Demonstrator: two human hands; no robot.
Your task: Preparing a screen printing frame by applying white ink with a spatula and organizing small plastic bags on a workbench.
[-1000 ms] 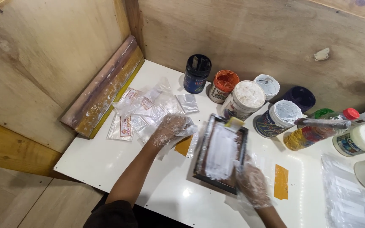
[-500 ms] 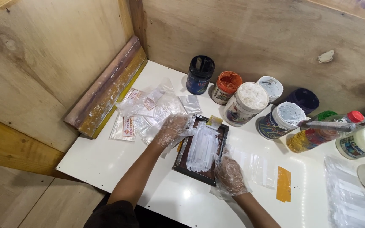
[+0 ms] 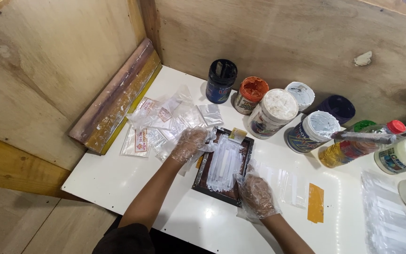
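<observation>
Both gloved hands, left hand [image 3: 190,145] and right hand [image 3: 256,194], grip the small dark rectangular printing frame [image 3: 223,165]; tilted, it could smear the clear plastic packets [image 3: 165,123] beside it.

Both hands wear loose clear plastic gloves. Left hand [image 3: 190,145]: forearm bare, reaching up and away from the body, palm down, fingers [image 3: 202,137] curled lightly and pointing toward the right hand's side. Right hand [image 3: 255,194]: lower and nearer the body than the left, palm down, fingers spread a little and pointing up and inward toward the left hand. Hands near each other, not touching. Whether either is gripping cannot be told.
</observation>
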